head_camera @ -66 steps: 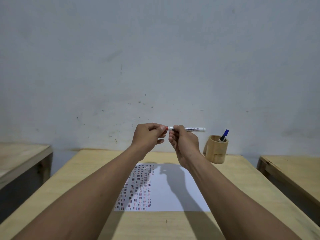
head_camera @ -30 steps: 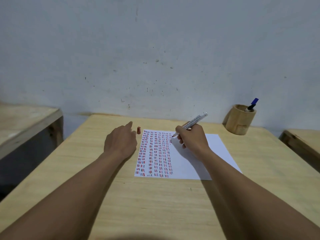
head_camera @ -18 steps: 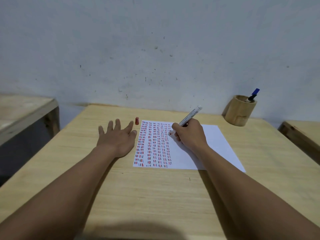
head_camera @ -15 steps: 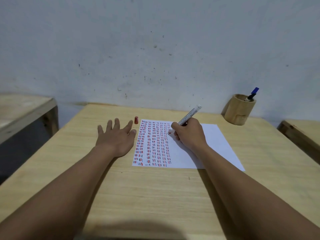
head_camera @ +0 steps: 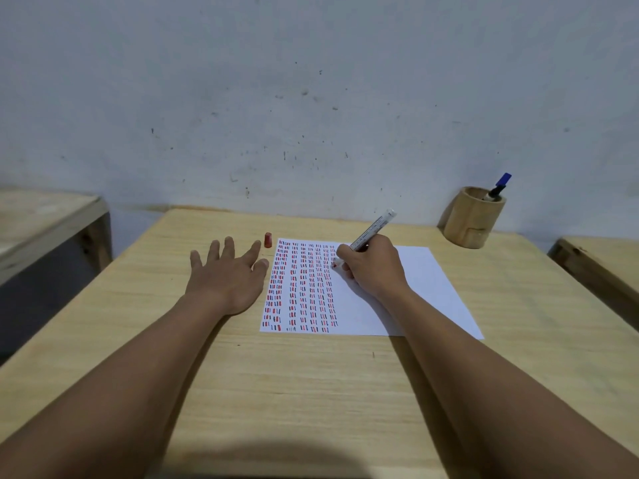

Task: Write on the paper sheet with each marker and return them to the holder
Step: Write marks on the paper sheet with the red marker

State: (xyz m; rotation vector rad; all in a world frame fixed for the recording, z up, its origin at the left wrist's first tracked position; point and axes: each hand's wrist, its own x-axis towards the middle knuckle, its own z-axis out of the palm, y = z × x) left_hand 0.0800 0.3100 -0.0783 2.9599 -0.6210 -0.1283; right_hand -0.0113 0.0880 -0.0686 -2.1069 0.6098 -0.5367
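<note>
wall (head_camera: 311, 81): pale, speckled | table (head_camera: 311, 392): light wood | side benches (head_camera: 41, 216): wooden, both flanks

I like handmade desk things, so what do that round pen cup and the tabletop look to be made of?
The round tan pen holder looks like bamboo or turned wood: thick wall, matte, faint grain, unpainted. The pale wooden table looks like plywood or a veneered board: long straight grain lines, dull unvarnished surface, a few small dark specks. Neither can be told for certain.

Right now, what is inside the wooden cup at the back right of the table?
One marker with a blue cap leans in the wooden cup, its top sticking out. The wall of the cup hides its lower part and anything deeper inside.
</note>
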